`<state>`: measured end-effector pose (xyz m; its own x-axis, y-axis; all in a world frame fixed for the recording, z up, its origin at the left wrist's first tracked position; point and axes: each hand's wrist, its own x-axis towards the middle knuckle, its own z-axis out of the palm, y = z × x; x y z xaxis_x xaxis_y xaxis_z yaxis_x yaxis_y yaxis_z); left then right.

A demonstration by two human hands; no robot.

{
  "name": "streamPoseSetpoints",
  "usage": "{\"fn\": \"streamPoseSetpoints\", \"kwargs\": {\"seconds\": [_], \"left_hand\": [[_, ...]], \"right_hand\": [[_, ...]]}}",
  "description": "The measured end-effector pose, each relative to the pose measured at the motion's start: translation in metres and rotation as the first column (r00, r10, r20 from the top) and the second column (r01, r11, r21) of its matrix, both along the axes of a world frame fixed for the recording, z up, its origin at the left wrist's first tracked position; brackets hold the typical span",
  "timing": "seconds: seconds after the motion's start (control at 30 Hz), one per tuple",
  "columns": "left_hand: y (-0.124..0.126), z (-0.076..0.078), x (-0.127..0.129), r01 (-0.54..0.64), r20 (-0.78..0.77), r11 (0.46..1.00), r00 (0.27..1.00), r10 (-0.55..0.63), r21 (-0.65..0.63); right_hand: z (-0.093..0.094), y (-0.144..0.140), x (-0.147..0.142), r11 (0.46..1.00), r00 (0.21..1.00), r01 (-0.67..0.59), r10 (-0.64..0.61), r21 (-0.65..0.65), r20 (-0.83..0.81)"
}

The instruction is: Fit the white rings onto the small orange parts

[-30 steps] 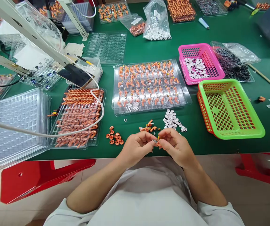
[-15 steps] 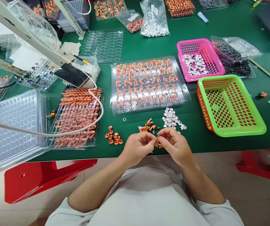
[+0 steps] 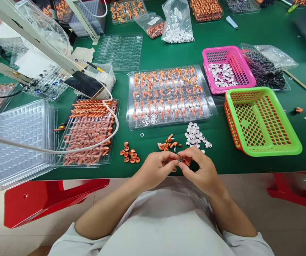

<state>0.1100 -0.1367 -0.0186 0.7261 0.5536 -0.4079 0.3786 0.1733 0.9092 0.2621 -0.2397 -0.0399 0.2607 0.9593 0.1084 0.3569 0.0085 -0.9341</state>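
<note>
1. You are pinching a small orange part [image 3: 181,160] between the fingertips of your left hand [image 3: 155,169] and your right hand [image 3: 199,169], both closed lightly around it just above the near edge of the green table [image 3: 168,53]. The part is too small here to tell its exact shape.
2. You are working right over the table edge, so keep the piece above the green surface, not past it, where a drop would land in your lap.
3. You are keeping the loose orange pieces [image 3: 167,144] and the white discs [image 3: 195,137] just beyond your fingers; reach there without lifting your wrists high.
4. You are leaving the copper rings [image 3: 130,156] to your left, near but apart; avoid sweeping them with your forearm.
5. You are facing the filled clear tray [image 3: 168,96], with the green basket [image 3: 262,122] to the right.
</note>
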Motion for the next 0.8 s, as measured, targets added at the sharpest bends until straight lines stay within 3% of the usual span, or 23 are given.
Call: {"fn": "streamPoseSetpoints", "kwargs": {"seconds": [0.1, 0.23, 0.37, 0.6, 0.8], "left_hand": [[0.004, 0.006, 0.0, 0.032, 0.039, 0.991, 0.999, -0.027, -0.131], [0.007, 0.006, 0.002, -0.023, 0.076, 0.948, 0.996, 0.05, -0.316], [0.007, 0.001, 0.003, -0.064, 0.104, 0.903, 0.988, 0.118, -0.424], [0.001, -0.008, 0.0, -0.136, 0.137, 0.899, 0.968, 0.21, -0.417], [-0.006, 0.0, 0.001, -0.189, 0.158, 0.913, 0.953, 0.259, -0.361]], "right_hand": [[0.001, 0.0, 0.002, 0.992, 0.993, -0.011, -0.005, 0.126, 0.12], [0.002, -0.002, 0.002, 0.978, 0.981, 0.013, -0.053, 0.21, 0.185], [0.003, -0.003, -0.001, 0.966, 0.974, 0.051, -0.105, 0.255, 0.202], [0.002, -0.001, -0.006, 0.955, 0.963, 0.079, -0.148, 0.286, 0.226], [0.0, 0.001, -0.01, 0.95, 0.961, 0.112, -0.179, 0.292, 0.211]]}}
